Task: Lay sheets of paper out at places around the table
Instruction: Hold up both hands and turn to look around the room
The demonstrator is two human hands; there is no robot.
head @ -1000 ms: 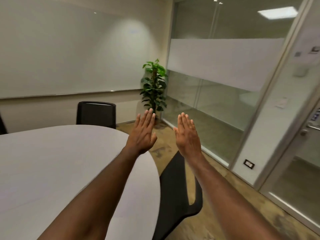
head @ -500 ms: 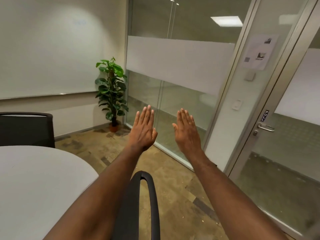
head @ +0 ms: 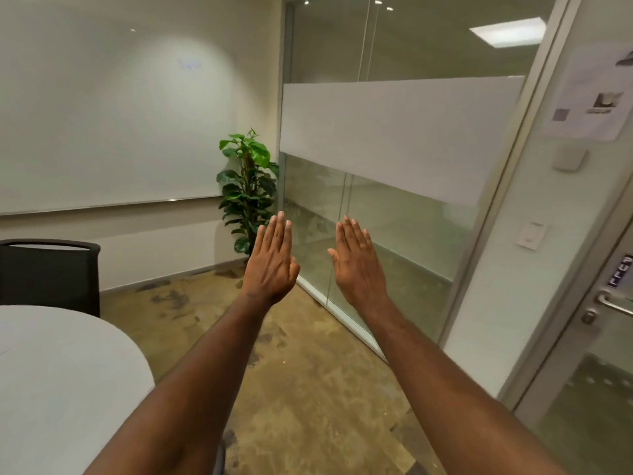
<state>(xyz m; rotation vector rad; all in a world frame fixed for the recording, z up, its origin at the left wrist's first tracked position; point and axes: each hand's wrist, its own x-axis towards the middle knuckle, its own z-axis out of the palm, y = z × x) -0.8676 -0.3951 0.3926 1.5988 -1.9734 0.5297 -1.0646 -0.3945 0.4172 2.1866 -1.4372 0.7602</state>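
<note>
My left hand [head: 271,262] and my right hand [head: 358,264] are stretched out flat in front of me at chest height, backs toward the camera, fingers straight and close together. Neither holds anything. They hover over the floor, to the right of the white rounded table [head: 61,378], whose bare top fills the lower left. No sheet of paper shows on the table or in either hand.
A black chair [head: 51,274] stands behind the table at the left. A potted plant [head: 248,190] fills the corner by the whiteboard wall. A glass partition [head: 394,207] runs along the right, with a glass door and its handle [head: 613,305] at the far right. Brown floor lies ahead.
The view has swung right: the table slid toward the left edge, and the black chair back in front of me dropped out of sight. Both hands kept the same flat, raised pose.
</note>
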